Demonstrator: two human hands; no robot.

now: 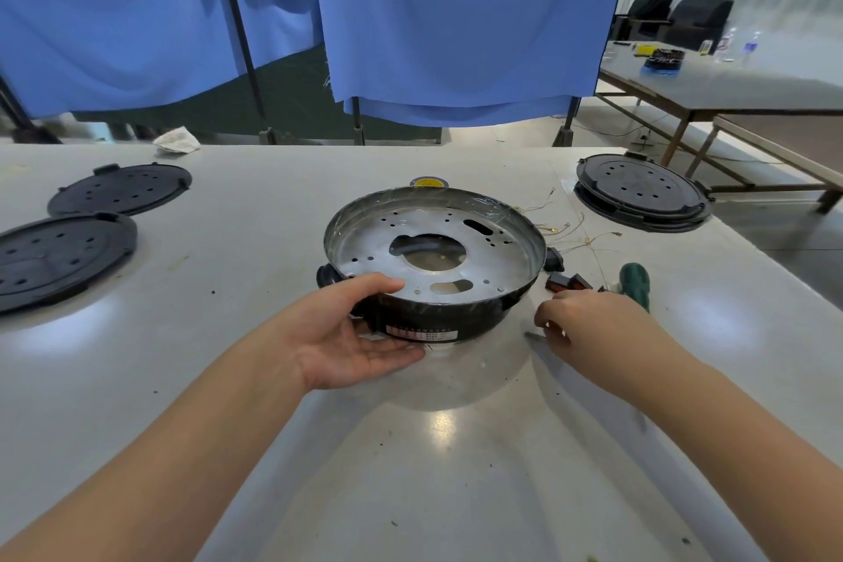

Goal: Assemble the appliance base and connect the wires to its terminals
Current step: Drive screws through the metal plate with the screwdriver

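Shiny perforated metal lines the appliance base [435, 242] — glossy black outside — on a smooth, faintly glossy table [273, 379].

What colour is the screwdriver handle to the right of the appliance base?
Dark green screwdriver handle, seen in the head view.

Round black appliance base with perforated metal plate [435, 260]: near-left wall hidden behind left hand [351, 333]; label print too small to read. To its right, right hand [588, 319] curls over something unseen, perhaps a thin metal tool. Left of it, black perforated disc [54, 260] cut by frame edge.
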